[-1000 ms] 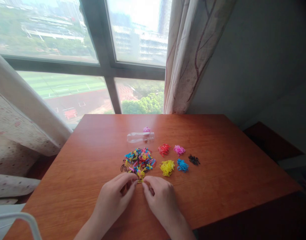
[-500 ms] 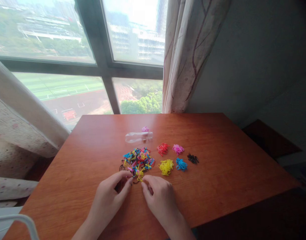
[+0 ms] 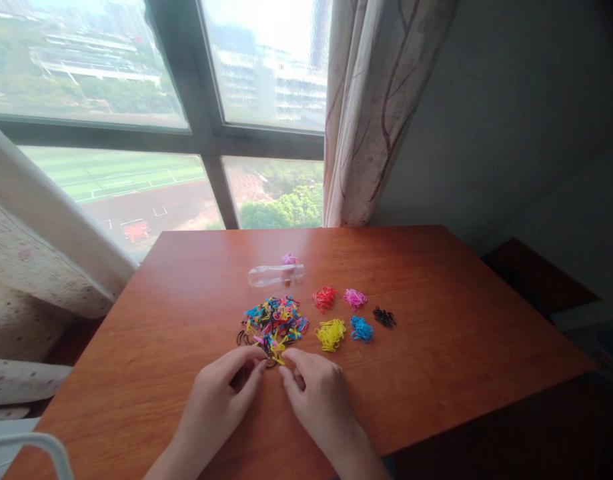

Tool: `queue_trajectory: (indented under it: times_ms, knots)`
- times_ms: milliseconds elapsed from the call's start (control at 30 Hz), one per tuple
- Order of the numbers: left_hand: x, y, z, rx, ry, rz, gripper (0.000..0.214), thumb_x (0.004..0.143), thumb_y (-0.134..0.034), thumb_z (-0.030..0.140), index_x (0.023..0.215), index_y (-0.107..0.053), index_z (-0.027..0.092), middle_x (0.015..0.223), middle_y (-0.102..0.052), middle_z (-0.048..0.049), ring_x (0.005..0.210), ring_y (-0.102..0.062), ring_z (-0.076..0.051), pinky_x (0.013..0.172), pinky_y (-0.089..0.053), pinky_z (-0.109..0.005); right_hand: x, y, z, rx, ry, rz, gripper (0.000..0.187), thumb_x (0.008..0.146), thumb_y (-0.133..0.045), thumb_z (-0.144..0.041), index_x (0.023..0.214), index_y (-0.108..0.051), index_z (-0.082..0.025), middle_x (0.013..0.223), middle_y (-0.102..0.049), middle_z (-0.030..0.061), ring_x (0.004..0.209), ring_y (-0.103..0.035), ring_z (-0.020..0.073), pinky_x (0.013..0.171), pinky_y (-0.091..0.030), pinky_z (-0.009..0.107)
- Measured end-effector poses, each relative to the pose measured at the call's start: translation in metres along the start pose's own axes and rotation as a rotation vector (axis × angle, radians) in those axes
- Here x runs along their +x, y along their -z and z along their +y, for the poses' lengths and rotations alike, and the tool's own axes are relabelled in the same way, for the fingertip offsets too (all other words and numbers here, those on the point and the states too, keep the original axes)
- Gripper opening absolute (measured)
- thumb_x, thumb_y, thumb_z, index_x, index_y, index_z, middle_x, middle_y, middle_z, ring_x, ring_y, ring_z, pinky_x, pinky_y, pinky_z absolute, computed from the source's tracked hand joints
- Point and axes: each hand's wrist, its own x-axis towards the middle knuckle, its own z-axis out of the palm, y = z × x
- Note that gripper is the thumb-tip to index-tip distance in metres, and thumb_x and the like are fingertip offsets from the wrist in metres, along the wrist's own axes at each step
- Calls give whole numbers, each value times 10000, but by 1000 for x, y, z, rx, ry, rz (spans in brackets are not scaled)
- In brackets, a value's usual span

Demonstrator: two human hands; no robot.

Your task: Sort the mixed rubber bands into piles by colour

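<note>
A mixed pile of small rubber bands point(image 3: 276, 320) in several colours lies on the wooden table. At its near edge my left hand point(image 3: 226, 387) has thumb and forefinger pinched together; what is between them, if anything, is too small to make out. Just to the right, the fingertips of my right hand point(image 3: 319, 387) pinch a yellow rubber band at the pile's edge. Sorted heaps sit to the right of the pile: yellow bands point(image 3: 330, 335), red bands point(image 3: 324, 299), pink bands point(image 3: 355, 299), blue bands point(image 3: 361, 329) and black bands point(image 3: 385, 317).
Behind the pile lies a clear plastic bottle point(image 3: 271, 276) on its side, with a pink object point(image 3: 289, 259) by its right end. The table point(image 3: 436, 347) reaches to the window point(image 3: 266, 187). Curtains hang on both sides. A white curved rail point(image 3: 41, 440) shows at lower left.
The view has shifted slightly. My right fingertips have closed in on the yellow rubber band at the pile's near edge. My left hand stays almost in place.
</note>
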Motion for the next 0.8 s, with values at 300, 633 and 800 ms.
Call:
queue_trajectory:
  times_ms: [300,633,800]
  knots:
    - [-2,-3,-2,40,-62,-78,143,901,-527,258,930,-662,219,791,-721,11,655,-656,-121,632,-514,-191,-4,-1,3,89,51,60,142,904,-532,-172,926,-659,-233,735,-660,-13,659,-598,148,634,-375,234]
    - [1,-10,-1,429,-135,-123,213,941,-459,297,999,-664,281,922,-748,12,781,-716,-179,635,-511,-244,-16,56,61,-18,-56,317,183,952,-539,-304,942,-690,-202,798,-712,24,638,-647,140,625,-461,217]
    - [3,-12,2,492,-114,-155,233,956,-431,302,963,-662,274,916,-746,7,786,-715,-187,640,-514,-259,-17,96,103,-225,-161,487,303,924,-562,-446,890,-711,-185,635,-652,3,522,-595,131,556,-437,222]
